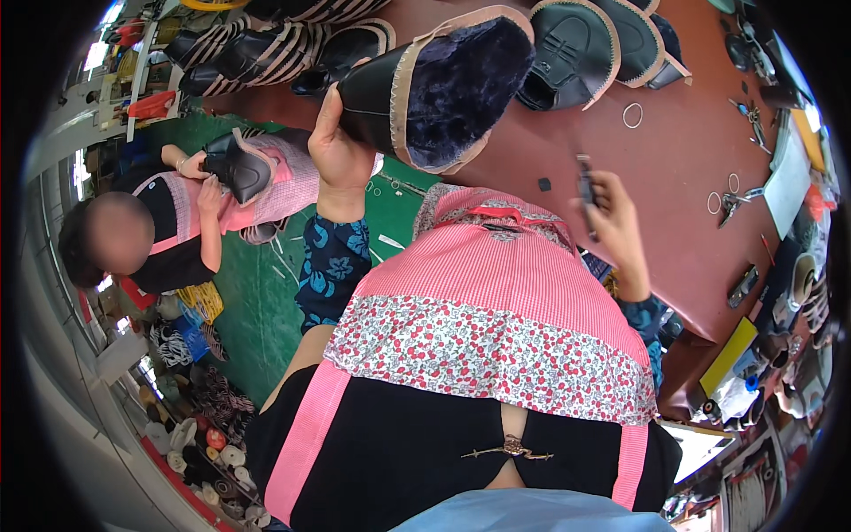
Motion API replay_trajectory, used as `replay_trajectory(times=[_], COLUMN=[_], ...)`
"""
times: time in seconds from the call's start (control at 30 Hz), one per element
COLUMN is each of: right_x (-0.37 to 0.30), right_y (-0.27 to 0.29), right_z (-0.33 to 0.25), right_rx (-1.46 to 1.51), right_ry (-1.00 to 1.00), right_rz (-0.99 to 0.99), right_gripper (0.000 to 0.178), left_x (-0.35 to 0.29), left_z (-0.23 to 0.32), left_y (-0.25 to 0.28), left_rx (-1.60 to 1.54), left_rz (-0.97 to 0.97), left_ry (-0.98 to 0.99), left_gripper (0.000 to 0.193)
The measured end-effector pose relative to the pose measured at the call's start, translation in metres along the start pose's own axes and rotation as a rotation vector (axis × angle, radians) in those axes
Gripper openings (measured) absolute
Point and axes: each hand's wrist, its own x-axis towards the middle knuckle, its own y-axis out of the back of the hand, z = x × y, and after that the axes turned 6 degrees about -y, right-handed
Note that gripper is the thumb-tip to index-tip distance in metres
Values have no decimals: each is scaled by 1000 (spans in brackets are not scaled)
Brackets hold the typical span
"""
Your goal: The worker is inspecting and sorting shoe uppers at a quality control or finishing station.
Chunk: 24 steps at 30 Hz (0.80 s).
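My left hand [344,164] is closed around the end of a black shoe upper [372,108], thumb along its side. Dark blue fur lining [465,93] faces up inside its tan, raw-looking rim. To the right, over the red-brown table [674,168], my right hand [620,222] grips a slim dark hand tool [585,197]. The tool points away from me, apart from the shoe upper; motion blur hides its exact kind. A small dark scrap [544,184] lies on the table left of it.
More black shoe uppers [567,49] lie along the table's far side. Scissors [734,206], rubber-band-like rings [632,115] and a yellow board [729,356] are at the right. On the left, a co-worker [151,222] handles another black shoe upper [239,170].
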Motion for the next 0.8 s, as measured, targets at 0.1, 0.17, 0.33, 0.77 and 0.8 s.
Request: replay_trajectory(times=[0.1, 0.17, 0.33, 0.77, 0.8], right_x=[5, 11, 23, 23, 22], right_y=[-47, -66, -74, -81, -81], right_z=[-75, -96, -100, -58, -38], right_rx=[-340, -450, -613, -7, 135], right_ry=[311, 416, 470, 181, 149], right_rz=[-71, -27, -5, -35, 77], right_gripper=[43, 41, 40, 28, 27], left_x=[-3, -4, -8, -13, -12], left_z=[-3, -3, 0, -3, -1], left_y=[-6, -7, -3, -2, -5], left_rx=[31, 49, 202, 180, 183], left_rz=[57, 60, -24, 106, 56], left_ry=[4, 1, -66, -82, -101], left_gripper=[51, 51, 51, 54, 52])
